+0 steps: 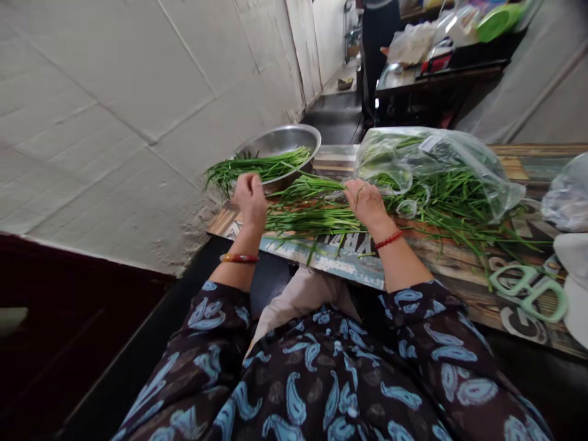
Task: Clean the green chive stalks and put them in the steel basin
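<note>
My left hand (249, 199) is curled closed just below a bunch of garlic chives (260, 166) that lies across the rim of a steel bowl (281, 139). Its palm is hidden, so I cannot tell whether it grips stems. My right hand (366, 203) presses down with curled fingers on a loose pile of chives (316, 211) on the painted wooden board (452, 251). To its right, a clear plastic bag (436, 165) full of chives lies on the board. Pale green scissors (528, 293) rest near the right edge.
A white wall (138, 128) runs along the left side. A second plastic bag (567, 196) and a white cloth (572, 288) sit at the board's right end. Beyond it stand a dark table (436, 79) with bags and a person in dark clothes (379, 37).
</note>
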A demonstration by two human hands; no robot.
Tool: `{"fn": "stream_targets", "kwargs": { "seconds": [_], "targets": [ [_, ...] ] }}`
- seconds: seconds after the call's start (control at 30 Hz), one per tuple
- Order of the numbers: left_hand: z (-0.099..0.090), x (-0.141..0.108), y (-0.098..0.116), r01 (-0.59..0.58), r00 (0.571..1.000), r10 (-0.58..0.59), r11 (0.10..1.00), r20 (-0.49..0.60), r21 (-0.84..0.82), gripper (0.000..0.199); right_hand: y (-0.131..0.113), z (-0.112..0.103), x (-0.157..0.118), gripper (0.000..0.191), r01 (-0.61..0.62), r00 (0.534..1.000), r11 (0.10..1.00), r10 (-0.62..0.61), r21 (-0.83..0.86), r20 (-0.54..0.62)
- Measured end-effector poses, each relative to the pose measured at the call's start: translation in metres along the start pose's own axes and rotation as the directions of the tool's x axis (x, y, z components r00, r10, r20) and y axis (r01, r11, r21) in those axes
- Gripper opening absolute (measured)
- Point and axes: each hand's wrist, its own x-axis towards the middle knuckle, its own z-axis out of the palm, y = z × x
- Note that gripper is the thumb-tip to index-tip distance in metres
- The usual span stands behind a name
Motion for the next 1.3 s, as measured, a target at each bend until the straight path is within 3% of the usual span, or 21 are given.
{"fn": "stream_targets", "kwargs": {
  "seconds": [0.03, 0.07, 0.13, 0.2, 0.23, 0.3, 0.4, 0.5, 0.7, 0.77, 0.87, 0.93, 0.97, 1.03, 1.13, 1.23, 1.3],
  "targets": [
    [0.006, 0.002, 0.015, -0.127, 0.991, 0.125, 0.991, 0.038, 0.052, 0.033, -0.003, -0.001, 0.0, 0.031, 0.027, 1.0, 1.0, -0.027, -0.005, -0.004],
    [0.014, 0.002, 0.032, -0.265, 0.954, 0.249, 0.961, 0.17, 0.083, 0.033, -0.007, -0.002, 0.001, 0.031, 0.046, 0.999, 0.999, -0.046, -0.016, -0.002],
    [0.028, 0.001, 0.065, -0.523, 0.777, 0.425, 0.847, 0.465, 0.099, 0.042, -0.014, -0.005, 0.002, 0.029, 0.074, 0.997, 0.996, -0.074, -0.04, -0.001],
    [0.04, -0.001, 0.088, -0.675, 0.578, 0.458, 0.734, 0.675, 0.08, 0.047, -0.019, -0.008, 0.003, 0.028, 0.105, 0.994, 0.993, -0.106, -0.053, -0.025],
    [0.043, -0.002, 0.094, -0.711, 0.515, 0.438, 0.698, 0.737, 0.082, 0.044, -0.02, -0.009, 0.004, 0.029, 0.116, 0.992, 0.992, -0.119, -0.054, -0.047],
    [0.046, 0.0, 0.095, -0.725, 0.471, 0.377, 0.681, 0.798, 0.107, 0.03, -0.02, -0.01, 0.005, 0.03, 0.116, 0.988, 0.992, -0.12, -0.049, -0.098],
    [0.042, 0.007, 0.082, -0.662, 0.48, 0.316, 0.743, 0.818, 0.101, 0.022, -0.019, -0.007, 0.007, 0.031, 0.083, 0.985, 0.996, -0.085, -0.019, -0.149],
    [0.034, 0.008, 0.073, -0.609, 0.452, 0.278, 0.791, 0.848, 0.065, 0.014, -0.02, -0.004, 0.006, 0.03, 0.086, 0.986, 0.996, -0.08, 0.032, -0.144],
    [0.013, 0.006, 0.087, -0.695, 0.44, 0.146, 0.68, 0.886, 0.234, 0.02, -0.026, -0.001, 0.004, 0.029, 0.13, 0.986, 0.961, -0.1, 0.244, -0.132],
    [0.004, 0.017, 0.088, -0.706, 0.482, 0.098, 0.632, 0.871, 0.319, 0.02, -0.027, 0.005, 0.002, 0.031, 0.135, 0.987, 0.921, -0.093, 0.364, -0.13],
    [-0.007, 0.05, 0.076, -0.656, 0.628, 0.033, 0.561, 0.778, 0.505, 0.025, -0.028, 0.02, -0.002, 0.03, 0.109, 0.994, 0.888, -0.087, 0.447, -0.07],
    [-0.009, 0.079, 0.059, -0.627, 0.689, 0.022, 0.52, 0.725, 0.58, 0.029, -0.029, 0.031, -0.006, 0.026, 0.104, 0.994, 0.886, -0.113, 0.452, -0.008],
    [-0.008, 0.093, 0.05, -0.625, 0.693, 0.008, 0.505, 0.721, 0.595, 0.031, -0.03, 0.036, -0.008, 0.026, 0.102, 0.992, 0.885, -0.127, 0.455, 0.023],
    [-0.002, 0.12, 0.029, -0.645, 0.662, -0.027, 0.489, 0.749, 0.587, 0.032, -0.03, 0.043, -0.012, 0.026, 0.083, 0.988, 0.885, -0.134, 0.459, 0.08],
    [0.018, 0.15, 0.002, -0.648, 0.637, -0.058, 0.499, 0.769, 0.575, 0.03, -0.031, 0.048, -0.015, 0.027, 0.05, 0.984, 0.891, -0.12, 0.452, 0.128],
    [0.047, 0.161, -0.024, -0.642, 0.649, -0.024, 0.518, 0.76, 0.565, 0.035, -0.032, 0.047, -0.015, 0.027, 0.04, 0.983, 0.903, -0.113, 0.427, 0.146],
    [0.068, 0.159, -0.042, -0.649, 0.635, -0.004, 0.54, 0.773, 0.536, 0.038, -0.033, 0.045, -0.015, 0.027, 0.034, 0.983, 0.909, -0.107, 0.415, 0.152]
  ]
}}
